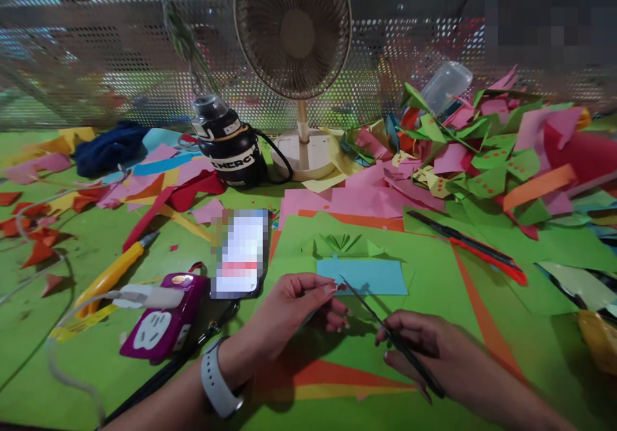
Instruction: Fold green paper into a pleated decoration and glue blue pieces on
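My left hand (306,299) has thumb and forefinger pinched together over the green sheets. A tiny reddish bit shows at the fingertips, too small to name. My right hand (429,347) is wrapped around slim dark tweezers (380,322), their pointed tip reaching up and left to the left fingertips. Behind the fingers lies a light blue paper rectangle (380,278). Just beyond it sits a folded green paper piece (343,245) with fanned pleats. Both rest on a stack of green paper (424,277), with orange paper (328,374) sticking out below.
A phone (241,254), a purple power bank (166,315) with cable and a yellow cutter (113,270) lie left. A black-and-red utility knife (472,248) lies right. Behind stand a black bottle (231,155), a fan (301,148) and a heap of paper scraps (463,135) before perforated metal.
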Demonstrator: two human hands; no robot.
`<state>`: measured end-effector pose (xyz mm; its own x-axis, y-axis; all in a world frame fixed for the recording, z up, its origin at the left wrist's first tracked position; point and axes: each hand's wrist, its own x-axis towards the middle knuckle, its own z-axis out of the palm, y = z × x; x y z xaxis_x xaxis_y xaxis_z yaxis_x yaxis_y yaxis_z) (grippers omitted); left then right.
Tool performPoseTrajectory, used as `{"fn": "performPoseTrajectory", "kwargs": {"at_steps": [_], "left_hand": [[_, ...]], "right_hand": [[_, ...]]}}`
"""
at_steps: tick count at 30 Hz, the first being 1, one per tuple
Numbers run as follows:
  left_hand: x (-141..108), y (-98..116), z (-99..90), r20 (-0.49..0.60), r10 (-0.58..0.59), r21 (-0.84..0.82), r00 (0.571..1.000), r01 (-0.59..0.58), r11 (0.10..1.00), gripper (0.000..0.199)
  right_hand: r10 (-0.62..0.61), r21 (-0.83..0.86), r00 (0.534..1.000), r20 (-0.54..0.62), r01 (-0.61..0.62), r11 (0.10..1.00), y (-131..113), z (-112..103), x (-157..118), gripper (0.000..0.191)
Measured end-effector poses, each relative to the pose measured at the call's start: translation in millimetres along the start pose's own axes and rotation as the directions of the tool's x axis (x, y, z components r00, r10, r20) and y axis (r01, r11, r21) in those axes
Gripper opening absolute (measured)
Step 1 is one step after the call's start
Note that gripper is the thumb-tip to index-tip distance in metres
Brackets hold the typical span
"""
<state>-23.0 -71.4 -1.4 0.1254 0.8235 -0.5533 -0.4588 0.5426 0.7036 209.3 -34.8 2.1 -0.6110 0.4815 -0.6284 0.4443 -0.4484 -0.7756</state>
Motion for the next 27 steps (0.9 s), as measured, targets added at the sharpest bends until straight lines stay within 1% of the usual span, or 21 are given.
{"fn": "performPoseTrajectory", "kwargs": {"at_steps": [4,14,19,22,24,27], "left_hand": [[0.3,-0.1,-0.4,-0.001,-0.010,0.001,1.000,0.010,1.000,0.034],[0.8,-1.3,-1.6,-0.003,-0.013,0.038,1.000,0.013,0.999,0.035],[1.5,-1.0,-2.3,0.019,0.017,-0.024,1.000,-0.017,1.000,0.033],[0.9,-0.9,-2.5,0.012,0.033,-0.050,0.999,-0.032,0.998,0.032],[0.4,-1.2,-2.5,0.007,0.037,-0.050,0.999,-0.036,0.998,0.031],[-0.2,-1.9,-2.3,-0.004,0.027,-0.038,1.000,-0.027,0.999,0.031]], "right_hand": [[0.002,0.001,1.000,0.004,-0.002,1.000,-3.4,0.3,0.0,0.036],[0.001,-0.006,1.000,-0.021,-0.002,1.000,-2.7,1.8,-0.2,0.041],[-0.052,-0.039,0.996,-0.068,0.049,0.998,-1.3,-1.8,-1.7,0.042],[-0.058,-0.069,0.998,-0.036,0.055,0.996,0.5,-3.2,-2.9,0.039],[-0.040,-0.082,0.999,-0.004,0.040,0.996,0.4,-2.5,-3.3,0.036],[-0.010,-0.083,1.000,0.004,0.010,0.997,-2.1,0.0,-3.7,0.036]]}}
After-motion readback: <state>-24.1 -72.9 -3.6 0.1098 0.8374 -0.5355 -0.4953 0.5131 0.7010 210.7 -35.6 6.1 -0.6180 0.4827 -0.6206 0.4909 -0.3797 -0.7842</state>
